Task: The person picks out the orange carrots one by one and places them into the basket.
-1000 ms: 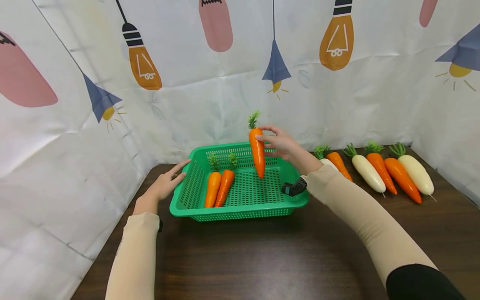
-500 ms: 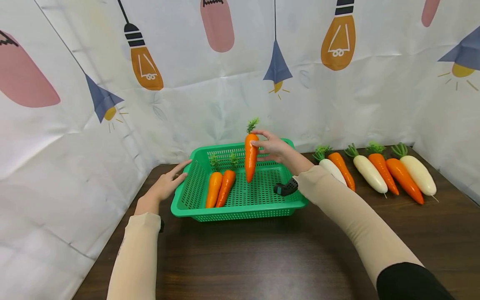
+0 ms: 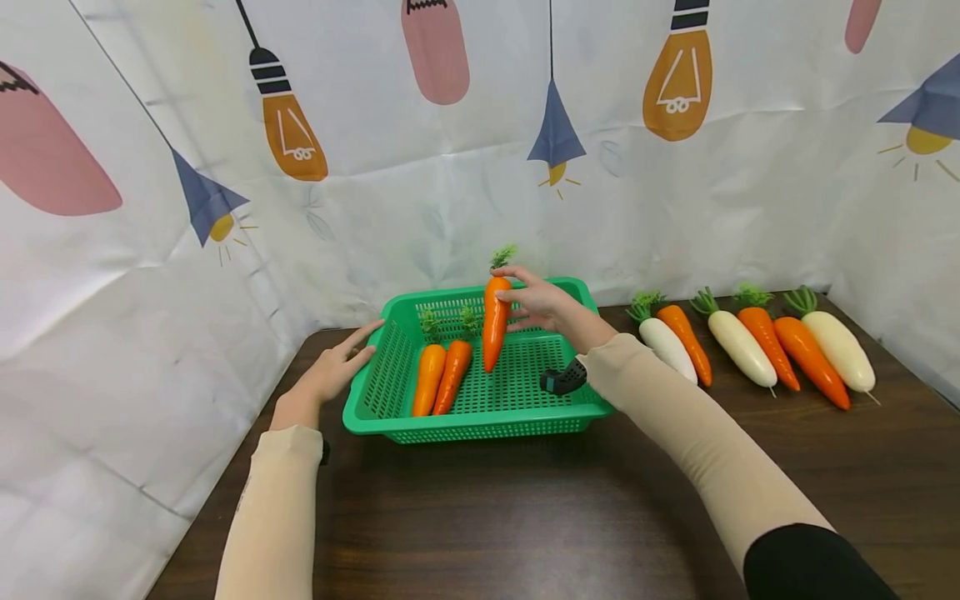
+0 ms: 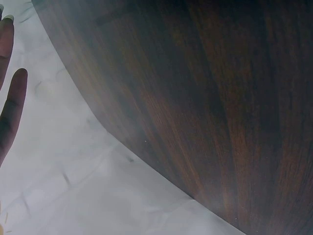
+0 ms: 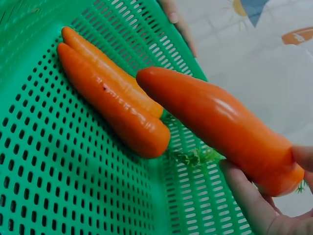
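Note:
My right hand point(image 3: 542, 302) pinches a carrot point(image 3: 494, 323) near its leafy top and holds it tip down above the green basket point(image 3: 480, 422). The right wrist view shows this carrot point(image 5: 220, 120) between thumb and fingers, apart from the basket floor. Two more carrots point(image 3: 451, 377) lie side by side in the basket's left part, leaves towards the back. My left hand point(image 3: 327, 372) rests on the basket's left rim, its fingers fairly straight. Only a few fingers point(image 4: 12, 112) of it show at the edge of the left wrist view.
To the right of the basket, several white radishes point(image 3: 742, 348) and carrots point(image 3: 810, 358) lie in a row on the dark wooden table point(image 3: 480, 517). A white printed curtain point(image 3: 375, 217) hangs behind the table and along its left side.
My right hand has moved left and down with the carrot, which now hangs lower and nearer the two carrots in the basket. The left hand has stayed on the rim.

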### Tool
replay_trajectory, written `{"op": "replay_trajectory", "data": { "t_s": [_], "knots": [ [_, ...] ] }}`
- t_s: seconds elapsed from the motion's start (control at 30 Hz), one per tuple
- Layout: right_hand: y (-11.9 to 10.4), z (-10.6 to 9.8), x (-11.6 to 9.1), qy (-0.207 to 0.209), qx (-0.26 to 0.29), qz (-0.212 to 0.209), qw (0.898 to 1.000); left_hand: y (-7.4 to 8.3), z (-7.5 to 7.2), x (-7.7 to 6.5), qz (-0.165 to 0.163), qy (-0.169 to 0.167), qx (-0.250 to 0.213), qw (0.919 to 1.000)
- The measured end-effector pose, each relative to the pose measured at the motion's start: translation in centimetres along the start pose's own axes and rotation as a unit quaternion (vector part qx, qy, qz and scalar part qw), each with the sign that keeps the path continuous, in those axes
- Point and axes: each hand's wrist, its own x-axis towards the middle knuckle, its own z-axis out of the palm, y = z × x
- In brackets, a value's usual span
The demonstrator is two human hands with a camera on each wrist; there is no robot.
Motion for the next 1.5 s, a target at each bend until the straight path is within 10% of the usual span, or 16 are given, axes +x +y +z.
{"op": "replay_trajectory", "data": {
  "t_s": [1.5],
  "knots": [
    [2.6, 2.5, 2.9, -0.056, -0.164, 0.084, 0.981, -0.5, 0.1, 0.2, -0.004, -0.004, -0.008, 1.0]
  ]
}}
